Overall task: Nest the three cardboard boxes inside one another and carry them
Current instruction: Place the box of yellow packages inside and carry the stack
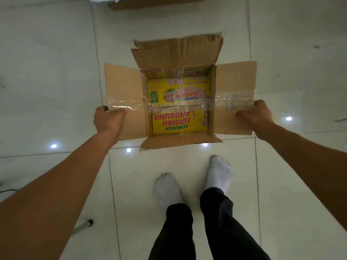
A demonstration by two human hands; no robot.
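Note:
A brown cardboard box [234, 81] stands open in front of me above the white tiled floor, its four flaps spread outward. A yellow printed box [178, 121] sits inside it, filling the opening; whether a third box lies within I cannot tell. My left hand [108, 119] grips the edge of the left flap, thumb on top. My right hand [257, 114] grips the edge of the right flap the same way. Clear tape strips run across both flaps.
My two feet in white socks [168, 188] stand just behind the box on the glossy tiles. Another piece of cardboard [155, 3] lies at the far top edge. A metal leg with a black tip [84, 225] pokes in at the lower left.

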